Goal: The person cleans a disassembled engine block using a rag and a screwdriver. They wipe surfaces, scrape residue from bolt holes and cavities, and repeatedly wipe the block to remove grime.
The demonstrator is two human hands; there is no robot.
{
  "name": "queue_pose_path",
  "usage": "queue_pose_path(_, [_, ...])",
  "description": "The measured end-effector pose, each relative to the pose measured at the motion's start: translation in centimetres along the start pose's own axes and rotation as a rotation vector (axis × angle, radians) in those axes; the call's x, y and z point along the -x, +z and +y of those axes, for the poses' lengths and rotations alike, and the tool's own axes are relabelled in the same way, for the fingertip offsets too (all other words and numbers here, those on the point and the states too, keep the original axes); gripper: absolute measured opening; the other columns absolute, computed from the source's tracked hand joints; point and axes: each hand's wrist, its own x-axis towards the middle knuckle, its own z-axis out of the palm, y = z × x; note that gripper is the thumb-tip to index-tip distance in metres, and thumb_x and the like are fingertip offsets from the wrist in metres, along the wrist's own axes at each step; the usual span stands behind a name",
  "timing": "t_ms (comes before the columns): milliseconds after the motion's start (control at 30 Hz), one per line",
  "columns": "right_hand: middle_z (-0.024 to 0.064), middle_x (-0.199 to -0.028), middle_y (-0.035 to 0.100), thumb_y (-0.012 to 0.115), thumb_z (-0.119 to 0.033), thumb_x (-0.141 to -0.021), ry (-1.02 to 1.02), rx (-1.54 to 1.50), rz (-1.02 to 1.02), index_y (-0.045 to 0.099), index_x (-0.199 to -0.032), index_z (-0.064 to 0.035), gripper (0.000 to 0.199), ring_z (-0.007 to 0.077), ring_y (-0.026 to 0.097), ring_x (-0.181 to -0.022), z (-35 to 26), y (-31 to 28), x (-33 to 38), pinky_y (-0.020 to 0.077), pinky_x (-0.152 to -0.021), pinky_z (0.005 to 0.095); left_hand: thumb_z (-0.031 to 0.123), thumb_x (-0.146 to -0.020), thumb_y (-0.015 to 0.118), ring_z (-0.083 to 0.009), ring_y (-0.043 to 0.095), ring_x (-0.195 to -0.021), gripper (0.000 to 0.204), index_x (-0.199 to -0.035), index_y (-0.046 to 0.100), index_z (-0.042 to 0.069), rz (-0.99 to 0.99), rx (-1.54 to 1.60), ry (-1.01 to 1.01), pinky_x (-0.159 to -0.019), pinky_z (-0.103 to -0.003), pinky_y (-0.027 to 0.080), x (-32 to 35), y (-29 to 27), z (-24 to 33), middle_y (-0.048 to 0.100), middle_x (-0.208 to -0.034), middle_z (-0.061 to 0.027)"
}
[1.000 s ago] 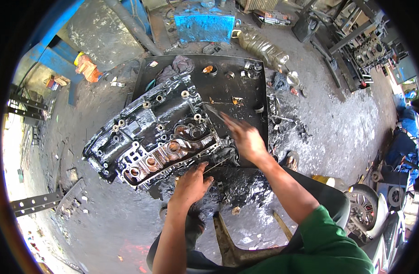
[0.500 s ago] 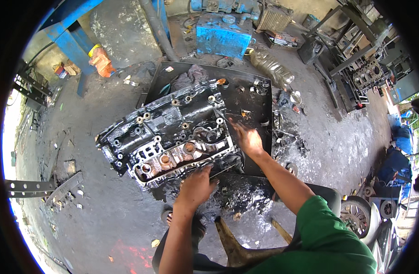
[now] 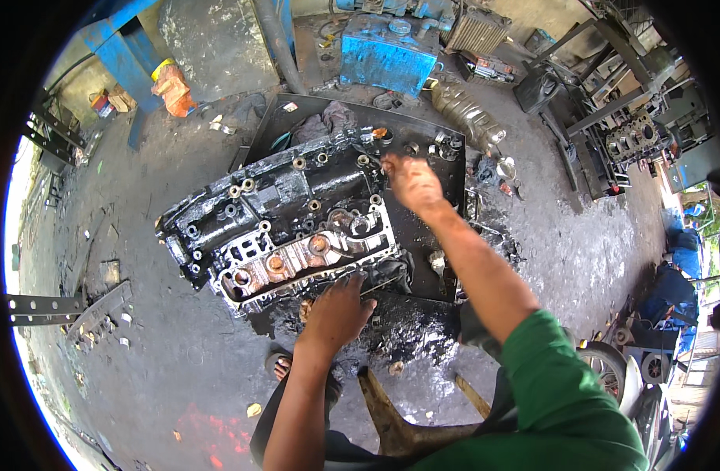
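An oily black engine block (image 3: 277, 192) lies on its side, its near face bearing bare metal edges and rust-brown round plugs. My left hand (image 3: 335, 314) is at its near edge, thumb spread away from the fingers; the fingertips seem to touch the casting, though their contact is partly hidden. By the block's right end is my right hand (image 3: 415, 184), fingers curled together close to a corner bolt hole. Whatever those fingers hold, if anything, cannot be made out. Dark cloth (image 3: 391, 271) is bunched against the block's near right corner.
Beneath the block is a wide black metal tray (image 3: 438, 228) with small metal parts (image 3: 446, 145) at its far right corner. A grey rag (image 3: 328, 118) lies behind the block. Beyond stand a blue tank (image 3: 387, 59) and a large plastic bottle (image 3: 466, 114). A wooden stool (image 3: 391, 424) is near me.
My right hand has moved away from me along the block's right end, and its fingers have curled from stretched out. My left hand stays at the near edge. The view has shifted slightly.
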Motion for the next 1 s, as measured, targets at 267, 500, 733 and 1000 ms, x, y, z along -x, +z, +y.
queue_pose_path(267, [0.0204, -0.095, 0.068, 0.055, -0.032, -0.095, -0.186, 0.149, 0.027, 0.065, -0.109, -0.0110, 0.027, 0.0390, 0.065, -0.091, 3.8, -2.3, 0.2, 0.0523, -0.080, 0.0459, 0.031, -0.090, 0.061, -0.0415, 0.057, -0.114, 0.051, -0.128, 0.049, -0.001, 0.033, 0.029, -0.055, -0.098, -0.046, 0.047, 0.7, -1.3, -0.9, 0.059, -0.119, -0.0274])
queue_pose_path(500, [0.0199, -0.091, 0.069, 0.056, -0.036, -0.095, -0.079, 0.146, 0.082, 0.066, -0.104, -0.0090, 0.030, 0.0378, 0.066, -0.089, 2.1, -0.2, -0.6, 0.0515, -0.081, 0.0458, 0.029, -0.089, 0.062, -0.0400, 0.060, -0.109, 0.047, -0.124, 0.052, 0.000, 0.081, 0.059, 0.063, -0.094, -0.046, 0.048, 0.4, -0.7, 1.1, 0.062, -0.113, -0.0243])
queue_pose_path(733, [0.0189, -0.102, 0.068, 0.053, -0.037, -0.096, 0.000, 0.293, -0.078, 0.067, -0.104, -0.0106, 0.031, 0.0376, 0.065, -0.097, -0.4, -3.6, -0.9, 0.0511, -0.085, 0.0451, 0.029, -0.089, 0.063, -0.0401, 0.060, -0.108, 0.047, -0.124, 0.051, 0.000, 0.041, 0.009, -0.013, -0.094, -0.045, 0.049, 1.0, -1.2, 0.2, 0.062, -0.112, -0.0235])
queue_pose_path(1000, [0.0192, -0.101, 0.069, 0.058, -0.031, -0.090, -0.372, 0.589, 0.038, 0.071, -0.093, -0.0067, 0.028, 0.0343, 0.067, -0.098, -3.4, -5.7, -5.9, 0.0534, -0.085, 0.0426, 0.029, -0.091, 0.061, -0.0366, 0.060, -0.107, 0.049, -0.129, 0.051, 0.000, 0.056, 0.044, 0.026, -0.092, -0.045, 0.049, 0.5, -0.8, -0.5, 0.062, -0.115, -0.0218])
